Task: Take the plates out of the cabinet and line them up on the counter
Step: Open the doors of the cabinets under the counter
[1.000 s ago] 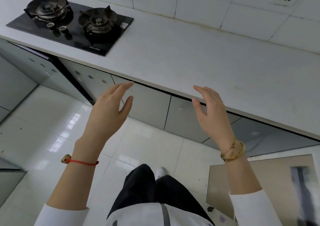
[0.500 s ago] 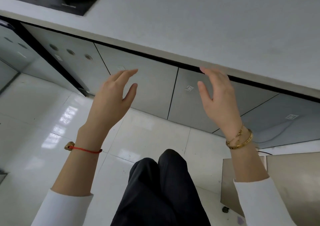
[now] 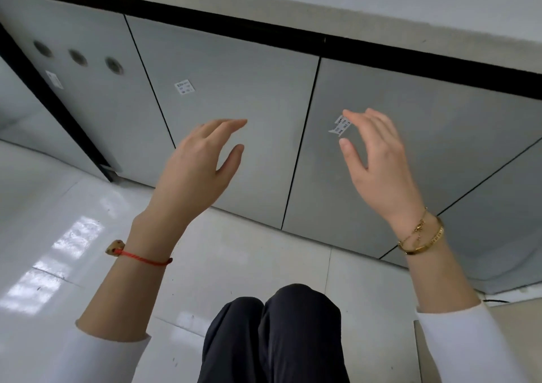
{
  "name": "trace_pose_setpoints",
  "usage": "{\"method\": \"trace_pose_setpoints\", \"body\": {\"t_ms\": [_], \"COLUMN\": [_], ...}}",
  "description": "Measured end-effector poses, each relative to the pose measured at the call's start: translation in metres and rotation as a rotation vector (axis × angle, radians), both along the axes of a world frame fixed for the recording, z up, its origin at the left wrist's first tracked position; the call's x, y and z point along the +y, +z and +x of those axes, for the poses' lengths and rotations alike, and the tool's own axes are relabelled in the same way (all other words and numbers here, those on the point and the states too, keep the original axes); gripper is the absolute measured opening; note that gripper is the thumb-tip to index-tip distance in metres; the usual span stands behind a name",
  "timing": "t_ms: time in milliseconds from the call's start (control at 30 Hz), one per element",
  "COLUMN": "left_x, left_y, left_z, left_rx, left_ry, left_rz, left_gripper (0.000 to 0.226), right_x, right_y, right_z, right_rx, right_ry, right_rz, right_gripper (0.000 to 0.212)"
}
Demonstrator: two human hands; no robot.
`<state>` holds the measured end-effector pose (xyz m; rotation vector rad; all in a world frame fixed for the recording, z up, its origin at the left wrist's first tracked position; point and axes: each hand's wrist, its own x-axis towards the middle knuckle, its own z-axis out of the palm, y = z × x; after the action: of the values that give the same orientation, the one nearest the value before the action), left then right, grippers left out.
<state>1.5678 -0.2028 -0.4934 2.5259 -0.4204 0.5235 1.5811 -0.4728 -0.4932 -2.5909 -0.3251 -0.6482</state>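
Observation:
Grey cabinet doors run under the white counter [image 3: 381, 4]; all of them are closed, and no plates are visible. My left hand [image 3: 199, 168] is raised in front of the middle door [image 3: 234, 95], fingers apart, holding nothing. My right hand [image 3: 378, 162] hovers in front of the neighbouring door on the right [image 3: 440, 124], also empty with fingers spread, its fingertips over a small white sticker [image 3: 340, 126]. Neither hand clearly touches a door.
A door with three round holes [image 3: 77, 57] is at the left, beside a black vertical strip [image 3: 55, 104]. Glossy white floor tiles [image 3: 73, 236] lie below. My knees in dark trousers [image 3: 278, 332] are at the bottom centre. A beige panel [image 3: 516, 338] sits at the bottom right.
The view has dropped from the counter top and stove down to the cabinet fronts, which now look closer. Both hands have stayed open and empty while moving lower, toward the doors.

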Motion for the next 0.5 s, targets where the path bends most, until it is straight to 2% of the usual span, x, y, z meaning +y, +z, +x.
{"method": "trace_pose_setpoints", "body": {"t_ms": [200,500], "left_x": [-0.008,-0.034], "left_y": [-0.026,-0.013], "left_z": [0.014,0.073], "left_rx": [-0.089,-0.156], "left_ry": [-0.02,-0.042], "left_rz": [0.02,0.021], "left_gripper": [0.039,0.038], "right_x": [0.005,0.013], "right_y": [-0.025,0.003], "right_z": [0.012,0.048], "right_rx": [-0.128,-0.274], "right_ry": [-0.005,-0.059], "right_rz": [-0.01,-0.101], "right_gripper": [0.04,0.043]}}
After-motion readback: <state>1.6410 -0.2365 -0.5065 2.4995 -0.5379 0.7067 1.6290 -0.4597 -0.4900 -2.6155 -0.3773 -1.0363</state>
